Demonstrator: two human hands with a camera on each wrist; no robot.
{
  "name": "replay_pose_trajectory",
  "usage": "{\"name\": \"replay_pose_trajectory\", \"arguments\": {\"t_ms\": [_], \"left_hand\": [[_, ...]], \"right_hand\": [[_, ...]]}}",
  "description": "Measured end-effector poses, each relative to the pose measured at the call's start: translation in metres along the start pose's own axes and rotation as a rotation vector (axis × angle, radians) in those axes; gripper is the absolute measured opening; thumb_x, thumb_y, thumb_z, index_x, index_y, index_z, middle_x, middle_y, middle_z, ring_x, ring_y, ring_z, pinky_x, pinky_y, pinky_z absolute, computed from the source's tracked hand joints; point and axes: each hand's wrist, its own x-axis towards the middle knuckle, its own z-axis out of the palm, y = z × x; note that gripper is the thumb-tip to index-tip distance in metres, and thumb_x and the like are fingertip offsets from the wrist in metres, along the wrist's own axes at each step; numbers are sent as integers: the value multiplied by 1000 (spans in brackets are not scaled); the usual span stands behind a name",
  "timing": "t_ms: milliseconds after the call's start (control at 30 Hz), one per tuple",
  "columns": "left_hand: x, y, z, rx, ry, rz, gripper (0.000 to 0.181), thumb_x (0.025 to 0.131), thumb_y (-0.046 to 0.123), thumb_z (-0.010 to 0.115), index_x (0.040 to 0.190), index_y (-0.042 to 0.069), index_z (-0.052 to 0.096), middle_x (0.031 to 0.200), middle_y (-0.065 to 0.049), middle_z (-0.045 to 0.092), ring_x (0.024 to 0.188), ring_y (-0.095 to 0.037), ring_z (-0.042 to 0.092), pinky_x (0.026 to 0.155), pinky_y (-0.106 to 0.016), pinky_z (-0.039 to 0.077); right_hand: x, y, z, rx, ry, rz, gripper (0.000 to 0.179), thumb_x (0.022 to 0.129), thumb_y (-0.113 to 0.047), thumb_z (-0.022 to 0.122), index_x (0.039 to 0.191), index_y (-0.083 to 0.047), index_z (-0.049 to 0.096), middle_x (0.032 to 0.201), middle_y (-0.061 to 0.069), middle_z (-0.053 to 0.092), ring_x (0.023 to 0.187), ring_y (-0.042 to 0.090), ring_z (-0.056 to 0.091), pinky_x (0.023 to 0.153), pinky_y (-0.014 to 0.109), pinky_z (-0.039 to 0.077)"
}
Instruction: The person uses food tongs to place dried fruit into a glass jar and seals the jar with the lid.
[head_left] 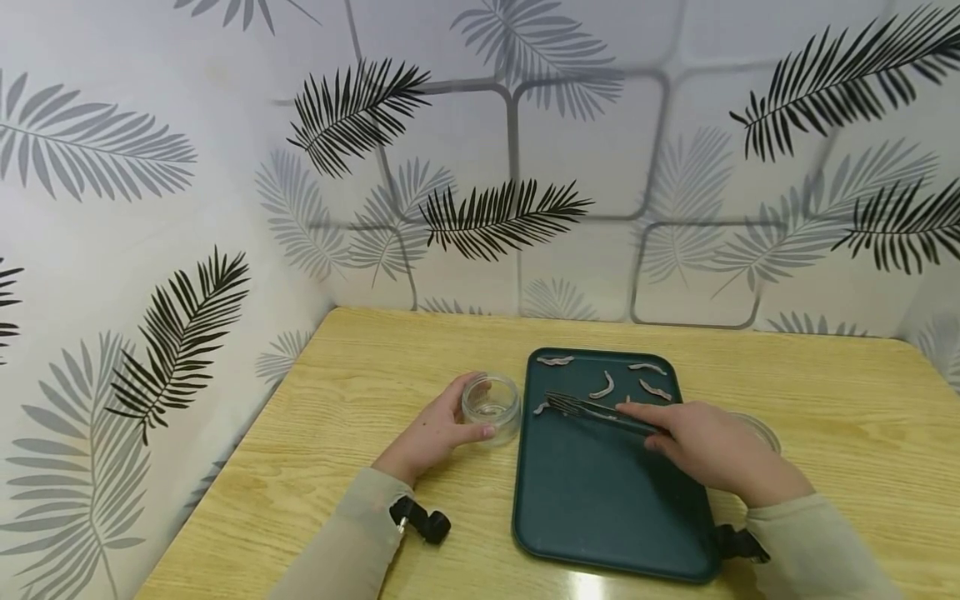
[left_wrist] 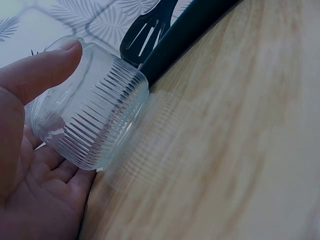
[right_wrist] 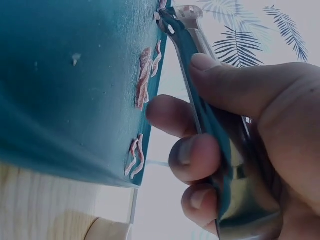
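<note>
Ribbed glass jar [left_wrist: 100,112], left hand [head_left: 438,429] gripping: likely slippery, breakable. Slotted tongs [right_wrist: 225,130], right hand [head_left: 708,437] grasping: stiff. Twisted strips [right_wrist: 143,77]: seemingly light; pinch mid-length.

Jar [left_wrist: 95,117] is ribbed glass, tongs [right_wrist: 220,122] shiny mtl, tbl [head_left: 397,358] glossy wood-look.

upright glass jar [head_left: 498,415], metal tongs [right_wrist: 226,142], scattered pinkish strips [right_wrist: 143,80]

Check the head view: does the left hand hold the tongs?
No, the right hand holds the tongs over the tray, while the left hand holds a glass jar.
</note>
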Motion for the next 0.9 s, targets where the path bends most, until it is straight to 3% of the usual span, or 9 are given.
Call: {"name": "replay_pose_trajectory", "arguments": {"t_ms": [267,433,767,800,900], "left_hand": [[0,1,2,-9,-8,-11,84,89,32,80,157,26,32,157,1,40,149,-18,28,120,-44,22],[0,0,1,-4,-6,-5,83,89,30,80,157,27,32,156,2,41,148,-16,29,119,-44,23],[2,-2,0,-10,-6,-1,85,89,32,81,157,27,31,157,2,40,148,-16,29,119,-44,24],[1,-1,0,-11,-6,-1,85,88,33,81,157,27,31,157,2,40,148,-16,29,119,-44,24],[1,0,-1,-14,-9,-1,86,88,32,81,158,27,30,157,2,40,148,-16,28,119,-44,23]], "right_hand": [[-3,2,-1,-63,67,-16,53,95,-25,72,146,-30,57,67,-11,57,54,8,45,50,30,37],[-5,1,-6,-53,101,-2,55,96,-23,71,148,-30,54,67,-11,56,51,8,43,48,31,34],[-4,-23,-12,-65,191,-112,56,96,-25,71,149,-31,53,70,-16,49,49,3,37,48,27,33],[-4,-25,-12,-65,195,-116,57,96,-25,72,149,-32,54,72,-16,52,50,2,39,48,26,33],[-4,-29,-10,-54,212,-129,58,94,-24,73,149,-32,54,66,-18,50,67,13,64,47,26,33]]}}
